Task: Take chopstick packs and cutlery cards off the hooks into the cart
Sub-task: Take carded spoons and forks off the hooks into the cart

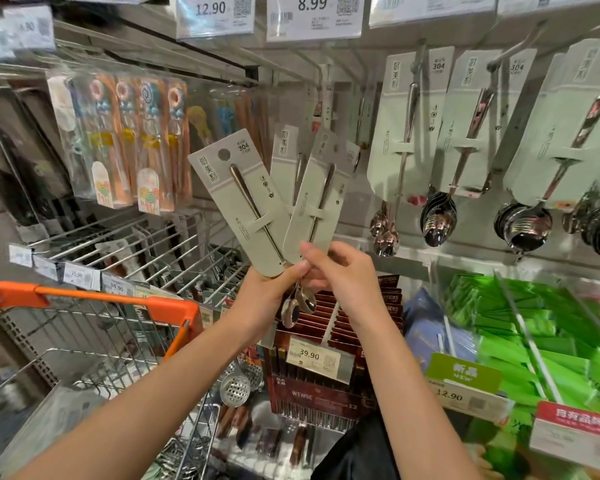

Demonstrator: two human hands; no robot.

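Spoon cards (257,199), three fanned, off the hooks, held above the cart (94,327). Left hand (269,292) pinches their lower ends; right hand (340,275) curls fingers on the same spot. Stiff card, bowl-heavy, likely slippery; grip low, near the bowls.

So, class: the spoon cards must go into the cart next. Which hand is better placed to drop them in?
The left hand. It grips the fanned spoon cards at their base and is nearer the cart at lower left. The right hand only pinches them from the far side.
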